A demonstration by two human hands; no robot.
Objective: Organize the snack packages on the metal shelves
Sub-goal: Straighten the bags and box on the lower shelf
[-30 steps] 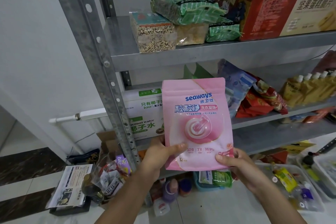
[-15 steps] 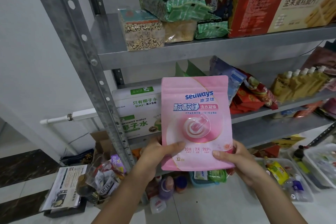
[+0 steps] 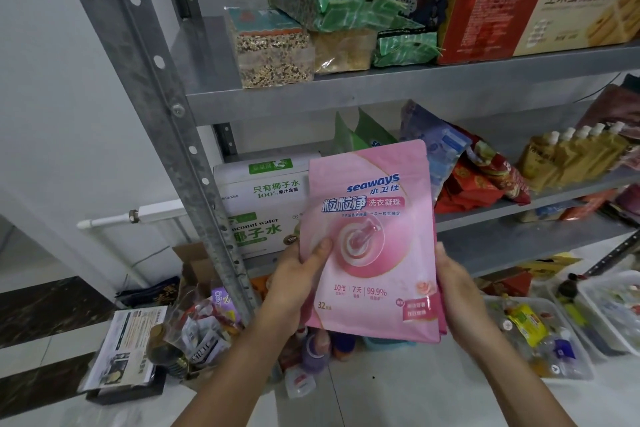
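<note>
I had the left hand (image 3: 298, 281) and right hand (image 3: 460, 298) both clamped on the pink Seaways pouch (image 3: 370, 253), left thumb across its front, right fingers wrapped round its far edge. The pouch hung upright in the air, in front of the middle shelf (image 3: 554, 198) and touching nothing else. I judged this the carrying step, placement not yet done. Behind it stood the coconut water carton (image 3: 259, 208), green pouches (image 3: 356, 135), a blue bag (image 3: 436, 149) and red snack bags (image 3: 474, 184). The next move called for picking a gap, probably between carton and blue bag, and sliding the pouch in upright. The upper shelf (image 3: 381, 94) looked crowded.
</note>
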